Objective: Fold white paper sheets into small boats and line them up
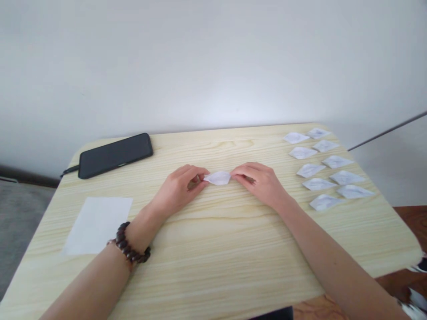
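Observation:
A small white folded paper piece point(219, 178), pointed at its left end and wider toward the right, is held just above or on the middle of the table; I cannot tell which. My left hand point(178, 186) pinches its left tip between thumb and fingers. At the opposite end, my right hand point(258, 182) grips the right tip in the same way. Dark beads circle the left wrist. Several similar folded paper pieces point(310, 170) lie in two slanting columns at the table's right side.
Pale wood-grain table point(213, 249) against a white wall point(213, 62). A black phone point(116, 155) with a cable plugged in lies at the back left. Sheets of white paper point(100, 224) rest at the left, partly behind my left forearm.

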`<state>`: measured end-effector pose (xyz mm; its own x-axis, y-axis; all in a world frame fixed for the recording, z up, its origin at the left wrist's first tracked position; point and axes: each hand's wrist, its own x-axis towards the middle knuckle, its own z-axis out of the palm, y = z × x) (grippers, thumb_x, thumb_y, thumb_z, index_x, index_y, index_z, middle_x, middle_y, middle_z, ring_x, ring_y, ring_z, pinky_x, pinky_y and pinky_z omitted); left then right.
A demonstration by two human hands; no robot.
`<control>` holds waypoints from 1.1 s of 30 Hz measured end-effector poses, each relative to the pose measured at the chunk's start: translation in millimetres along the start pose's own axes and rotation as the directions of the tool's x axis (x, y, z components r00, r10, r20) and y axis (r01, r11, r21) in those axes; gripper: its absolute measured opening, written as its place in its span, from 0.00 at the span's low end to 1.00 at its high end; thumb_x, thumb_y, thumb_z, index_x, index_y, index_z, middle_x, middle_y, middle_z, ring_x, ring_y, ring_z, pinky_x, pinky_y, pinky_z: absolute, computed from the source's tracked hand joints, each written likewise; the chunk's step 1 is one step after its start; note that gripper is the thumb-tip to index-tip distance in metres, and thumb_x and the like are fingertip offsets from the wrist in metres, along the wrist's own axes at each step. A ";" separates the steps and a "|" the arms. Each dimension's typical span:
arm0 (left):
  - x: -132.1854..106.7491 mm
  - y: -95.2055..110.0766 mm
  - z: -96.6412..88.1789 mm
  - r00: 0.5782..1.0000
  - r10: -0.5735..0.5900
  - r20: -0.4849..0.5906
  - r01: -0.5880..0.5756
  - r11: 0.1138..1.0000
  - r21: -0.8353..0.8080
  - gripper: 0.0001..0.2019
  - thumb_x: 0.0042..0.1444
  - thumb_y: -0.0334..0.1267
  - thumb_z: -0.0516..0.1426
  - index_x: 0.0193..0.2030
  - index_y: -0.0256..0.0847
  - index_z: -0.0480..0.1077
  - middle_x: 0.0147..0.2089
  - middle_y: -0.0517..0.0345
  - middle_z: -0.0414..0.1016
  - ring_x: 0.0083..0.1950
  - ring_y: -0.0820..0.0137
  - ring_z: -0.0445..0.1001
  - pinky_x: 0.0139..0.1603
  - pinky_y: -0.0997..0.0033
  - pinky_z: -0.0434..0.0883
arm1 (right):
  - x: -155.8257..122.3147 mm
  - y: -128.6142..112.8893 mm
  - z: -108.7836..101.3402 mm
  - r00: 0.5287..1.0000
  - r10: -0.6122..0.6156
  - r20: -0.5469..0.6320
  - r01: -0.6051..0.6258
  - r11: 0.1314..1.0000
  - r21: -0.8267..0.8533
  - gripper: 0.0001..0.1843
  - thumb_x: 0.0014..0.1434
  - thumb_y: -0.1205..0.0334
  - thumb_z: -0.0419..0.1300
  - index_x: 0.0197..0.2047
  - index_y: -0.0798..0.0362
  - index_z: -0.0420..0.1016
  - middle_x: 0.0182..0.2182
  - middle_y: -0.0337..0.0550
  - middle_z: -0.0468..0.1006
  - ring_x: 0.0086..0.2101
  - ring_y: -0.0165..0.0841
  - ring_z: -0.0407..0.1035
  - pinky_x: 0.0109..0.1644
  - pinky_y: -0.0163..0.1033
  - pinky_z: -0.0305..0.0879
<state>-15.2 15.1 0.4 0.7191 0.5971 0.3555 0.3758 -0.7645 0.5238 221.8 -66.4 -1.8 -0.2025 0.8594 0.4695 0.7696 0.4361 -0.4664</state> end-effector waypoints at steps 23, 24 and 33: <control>-29.6 28.1 14.3 0.993 -0.110 0.046 0.087 0.929 0.361 0.20 0.66 0.40 0.48 0.61 0.34 0.64 0.67 0.41 0.62 0.69 0.53 0.58 0.67 0.48 0.59 | -1.8 99.7 -98.5 0.965 0.260 -0.025 -0.223 0.768 -0.601 0.07 0.58 0.67 0.60 0.34 0.53 0.82 0.39 0.51 0.79 0.40 0.44 0.70 0.44 0.47 0.62; -29.8 27.7 14.5 0.993 -0.109 0.042 0.088 0.931 0.353 0.20 0.66 0.41 0.49 0.61 0.34 0.65 0.67 0.42 0.62 0.69 0.53 0.58 0.67 0.48 0.59 | -2.4 101.4 -99.0 0.964 0.262 -0.038 -0.231 0.765 -0.601 0.08 0.58 0.67 0.60 0.36 0.54 0.82 0.39 0.51 0.78 0.41 0.45 0.70 0.45 0.48 0.62; -29.6 32.2 11.7 0.990 -0.120 0.079 0.080 0.918 0.389 0.21 0.67 0.42 0.47 0.62 0.36 0.64 0.68 0.42 0.61 0.69 0.54 0.58 0.67 0.48 0.59 | 3.2 56.2 -66.4 0.982 0.146 -0.118 -0.184 0.868 -0.460 0.11 0.60 0.66 0.57 0.42 0.54 0.80 0.40 0.50 0.76 0.42 0.44 0.69 0.49 0.50 0.66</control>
<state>-17.5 -30.0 -2.2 0.7125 0.6636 0.2279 0.6301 -0.7481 0.2081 304.6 -56.8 23.3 -0.0156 0.8763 0.4815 0.9844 0.0979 -0.1462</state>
